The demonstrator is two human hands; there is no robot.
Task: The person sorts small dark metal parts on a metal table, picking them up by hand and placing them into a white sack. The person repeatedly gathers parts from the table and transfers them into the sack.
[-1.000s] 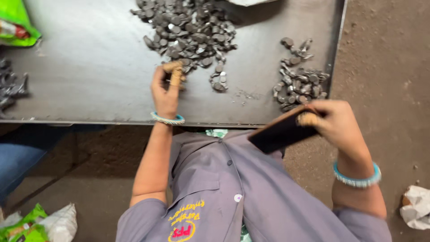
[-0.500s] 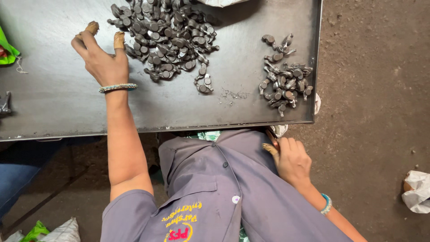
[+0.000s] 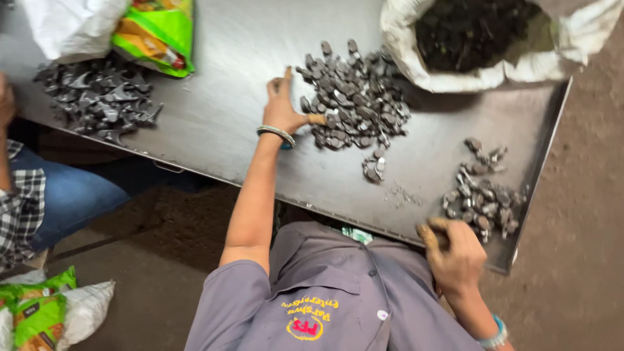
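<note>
right hand (image 3: 457, 255) at 5 o'clock, fingers curled at the table (image 3: 214, 140) edge, whether gripping cannot be told; small parts heap (image 3: 481, 201) just beyond, risk of pieces knocked off | left hand (image 3: 283, 107) at 12 o'clock, fingers spread open, touching big parts pile (image 3: 354, 97); a careless sweep could scatter it | sack (image 3: 494, 39) at 1 o'clock

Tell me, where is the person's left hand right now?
In the head view, the left hand lies flat on the dark metal table, at the left edge of the big middle pile of small grey metal parts.
</note>
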